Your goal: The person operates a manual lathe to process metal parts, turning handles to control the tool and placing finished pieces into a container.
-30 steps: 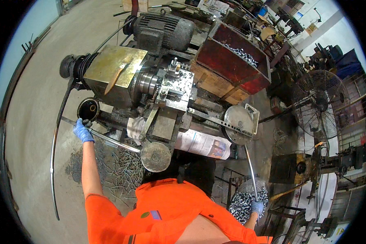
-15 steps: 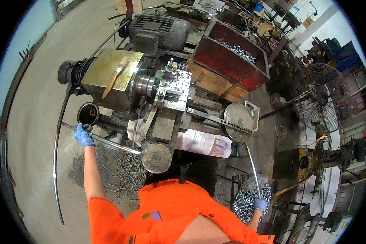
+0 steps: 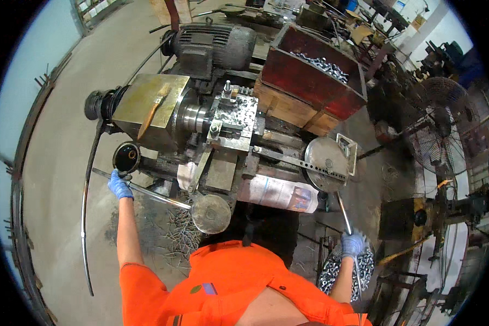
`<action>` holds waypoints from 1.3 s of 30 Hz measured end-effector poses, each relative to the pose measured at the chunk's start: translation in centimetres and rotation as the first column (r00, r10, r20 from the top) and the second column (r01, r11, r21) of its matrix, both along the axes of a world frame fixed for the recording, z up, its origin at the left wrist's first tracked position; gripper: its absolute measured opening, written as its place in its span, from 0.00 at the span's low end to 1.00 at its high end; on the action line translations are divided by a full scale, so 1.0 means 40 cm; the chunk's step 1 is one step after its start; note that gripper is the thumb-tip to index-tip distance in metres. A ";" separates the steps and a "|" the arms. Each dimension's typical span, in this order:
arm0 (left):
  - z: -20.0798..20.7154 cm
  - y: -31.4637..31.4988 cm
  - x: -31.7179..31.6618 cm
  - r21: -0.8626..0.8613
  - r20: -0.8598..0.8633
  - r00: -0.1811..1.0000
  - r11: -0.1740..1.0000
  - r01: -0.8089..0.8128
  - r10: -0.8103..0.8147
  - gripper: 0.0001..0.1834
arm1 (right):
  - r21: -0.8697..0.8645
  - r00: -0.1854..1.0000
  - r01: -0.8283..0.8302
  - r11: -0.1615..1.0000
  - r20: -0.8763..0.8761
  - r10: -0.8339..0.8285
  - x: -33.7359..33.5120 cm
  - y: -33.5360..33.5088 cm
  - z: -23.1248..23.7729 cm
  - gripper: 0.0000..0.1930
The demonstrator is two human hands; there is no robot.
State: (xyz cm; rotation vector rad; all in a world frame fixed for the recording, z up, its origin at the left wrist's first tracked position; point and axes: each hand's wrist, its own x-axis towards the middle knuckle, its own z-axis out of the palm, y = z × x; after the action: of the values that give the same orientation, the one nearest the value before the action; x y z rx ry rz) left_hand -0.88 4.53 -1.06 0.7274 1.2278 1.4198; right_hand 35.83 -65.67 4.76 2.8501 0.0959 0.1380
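My left hand, in a blue glove with darkened fingertips, is closed around a metal lever that runs to a round plate. Just beyond those fingers is a round pot with dark liquid inside. Over on the right, my gloved right hand grips a second metal lever, below a larger round disc. Between the hands stands a lathe-like machine with a shiny chuck and a metal tool block. A wooden-handled brush lies on its headstock.
Below my right hand sits a basket of metal nuts. A red box holding more metal pieces stands behind the machine, near a motor. A fan is at right. Metal shavings litter the floor by the left lever.
My right hand has shifted up along its lever, away from the nuts, and the lever has swung slightly. My left hand stays by the pot. The whole view has shifted a little.
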 end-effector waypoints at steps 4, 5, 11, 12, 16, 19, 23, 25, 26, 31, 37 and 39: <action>0.025 -0.018 0.022 -0.033 -0.018 0.997 0.997 -0.070 0.069 0.10 | -0.027 1.000 0.015 1.000 -0.022 -0.016 0.121 -0.023 0.011 0.22; 0.013 -0.012 0.010 -0.037 0.015 0.999 0.998 -0.041 0.042 0.09 | -0.021 1.000 0.017 1.000 -0.009 -0.017 0.159 -0.018 0.020 0.22; -0.012 -0.028 0.016 -0.017 -0.010 0.999 0.999 0.032 -0.032 0.09 | -0.012 0.991 0.136 0.991 0.014 -0.136 0.450 0.073 0.064 0.20; -0.012 -0.028 0.020 -0.029 -0.023 0.999 0.999 0.041 -0.041 0.09 | 0.004 0.989 0.146 0.989 0.004 -0.146 0.488 0.103 0.076 0.21; -0.022 -0.021 0.004 -0.085 -0.174 0.978 0.991 0.100 -0.114 0.14 | -0.032 0.996 0.070 0.997 0.063 -0.068 0.569 0.182 0.052 0.26; 0.006 -0.038 -0.034 -0.152 -0.301 0.905 0.952 0.266 -0.301 0.21 | 0.032 0.991 -0.050 0.998 0.127 0.045 0.516 0.198 0.023 0.33; -0.120 -0.020 -0.188 -0.173 -0.152 0.970 0.971 0.163 -0.190 0.24 | 0.115 0.959 -0.229 0.966 0.195 0.204 0.349 0.153 -0.030 0.34; -0.199 -0.041 -0.204 -0.174 -0.579 0.712 0.914 0.368 -0.397 0.24 | 0.133 0.974 -0.210 0.969 0.109 0.197 0.243 0.124 -0.060 0.34; -0.236 -0.047 -0.204 -0.210 -0.743 0.498 0.862 0.462 -0.448 0.24 | 0.138 0.983 -0.182 0.974 0.056 0.176 0.195 0.103 -0.084 0.34; -0.225 -0.064 -0.059 -0.366 -0.903 -0.423 0.641 0.675 -0.071 0.27 | 0.340 0.995 -0.079 0.937 -0.033 0.096 0.066 0.054 -0.129 0.25; -0.177 -0.156 0.025 -0.324 -0.942 -0.267 0.759 0.564 -0.204 0.26 | 0.497 0.981 -0.176 0.850 0.021 0.191 0.001 0.117 -0.145 0.19; -0.303 -0.242 0.058 -0.007 -0.999 -0.052 0.917 0.400 0.015 0.24 | 0.534 0.966 -0.236 0.812 0.038 0.256 0.008 0.130 -0.161 0.19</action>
State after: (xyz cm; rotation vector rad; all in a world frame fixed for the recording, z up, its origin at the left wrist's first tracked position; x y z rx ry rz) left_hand 1.44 -5.16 -13.20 2.4016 1.8342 0.5615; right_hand 36.14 -60.46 -1.67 3.3893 0.5159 0.1927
